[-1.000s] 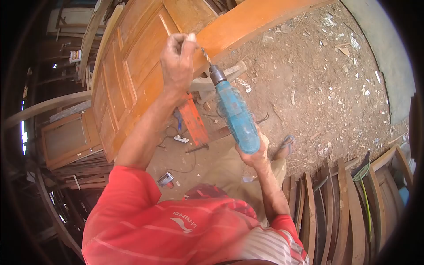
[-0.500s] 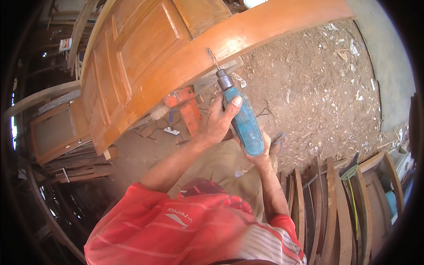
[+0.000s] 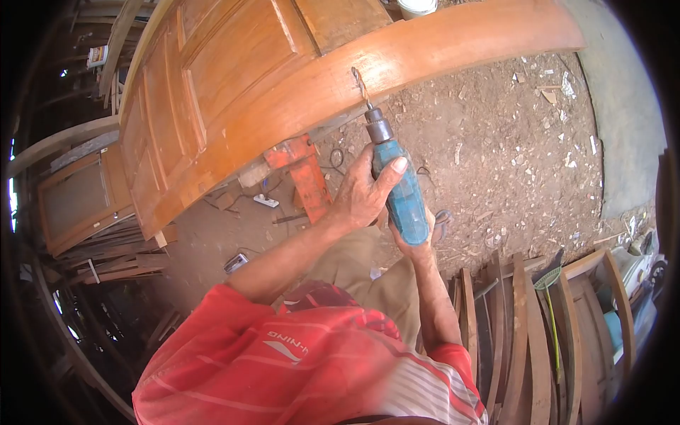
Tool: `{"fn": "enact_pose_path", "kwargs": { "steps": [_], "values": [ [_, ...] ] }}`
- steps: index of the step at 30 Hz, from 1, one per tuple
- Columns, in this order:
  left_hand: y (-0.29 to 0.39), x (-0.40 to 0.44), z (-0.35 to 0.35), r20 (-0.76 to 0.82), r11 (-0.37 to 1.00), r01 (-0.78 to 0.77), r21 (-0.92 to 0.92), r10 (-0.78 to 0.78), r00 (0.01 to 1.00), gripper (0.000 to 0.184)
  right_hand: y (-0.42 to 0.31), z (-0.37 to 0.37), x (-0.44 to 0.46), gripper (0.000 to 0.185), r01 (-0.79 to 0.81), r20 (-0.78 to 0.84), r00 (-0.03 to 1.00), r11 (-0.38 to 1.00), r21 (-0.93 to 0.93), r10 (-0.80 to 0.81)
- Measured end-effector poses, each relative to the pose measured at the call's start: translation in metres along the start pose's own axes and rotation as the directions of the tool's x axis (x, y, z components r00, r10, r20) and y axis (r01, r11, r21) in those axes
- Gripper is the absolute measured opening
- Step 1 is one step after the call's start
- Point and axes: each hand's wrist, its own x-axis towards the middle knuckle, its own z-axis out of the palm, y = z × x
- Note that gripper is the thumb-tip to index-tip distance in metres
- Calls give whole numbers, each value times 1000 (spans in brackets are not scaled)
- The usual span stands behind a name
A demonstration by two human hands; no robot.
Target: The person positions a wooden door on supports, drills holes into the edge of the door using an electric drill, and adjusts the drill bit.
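Observation:
A blue power drill (image 3: 404, 195) with a dark metal chuck (image 3: 378, 126) points up and away from my body. My left hand (image 3: 365, 188) is wrapped round its front body just behind the chuck, thumb on top. At the rear my right hand (image 3: 418, 244) grips the drill, its fingers mostly hidden underneath. The spiral drill bit (image 3: 361, 86) lies over the edge board of an orange-brown panelled wooden door (image 3: 283, 99) in view; whether the tip touches the wood I cannot tell.
An orange metal stand (image 3: 306, 177) is below the door's edge. A white power strip (image 3: 265, 200) and cables lie on the dirt floor (image 3: 496, 156). Curved wooden pieces (image 3: 520, 333) stand at the lower right. A framed panel (image 3: 78, 191) leans at the left, near a white bucket (image 3: 416, 7) farther up.
My left hand has come down from beside the bit tip onto the drill's body. The view has shifted, showing more of the door's board, and the drill sits slightly farther right.

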Motion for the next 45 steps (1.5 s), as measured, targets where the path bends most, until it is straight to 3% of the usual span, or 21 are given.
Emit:
{"fn": "enact_pose_path", "kwargs": {
  "steps": [2, 9, 11, 14, 18, 21, 30, 38, 41, 45],
  "values": [
    [2, -1, 0, -2, 1000, -5, 17, 5, 1000, 50, -5, -1, -1, 50, -86, 37, 996, 994, 71, 83],
    [5, -2, -8, 52, 998, 67, 8, -67, 996, 53, -28, -1, -2, 44, -51, 49, 998, 998, 21, 50],
    [1, -2, -9, 73, 997, 79, -21, -78, 994, 53, -32, 3, -2, 39, -168, -7, 985, 979, 118, 170],
    [-5, -1, -6, 56, 996, 58, -62, -55, 997, 54, -38, 1, 0, 34, -267, 36, 964, 949, 169, 265],
    [-8, -3, -1, 31, 995, 45, -84, -42, 999, 56, -39, -8, 3, 21, -274, 52, 962, 956, 107, 270],
    [-13, -2, 3, -2, 997, 38, -74, -38, 999, 57, -36, -14, 3, 29, -280, 88, 956, 960, 9, 278],
    [0, -4, 4, 5, 993, 54, -109, -54, 999, 52, -65, -24, 6, 27, -306, 30, 952, 950, 59, 305],
    [58, -48, 15, 2, 993, 33, -115, -33, 999, 56, -124, -68, -25, 47, -361, 43, 932, 933, -2, 361],
    [78, -64, 30, -7, 989, 108, -104, -110, 994, 56, -140, -98, -33, 53, -397, 68, 915, 917, -24, 398],
    [64, -83, 64, -39, 953, 53, -298, -68, 997, 54, -159, -140, -38, 59, -419, 129, 894, 903, -99, 429]
  ]
}}
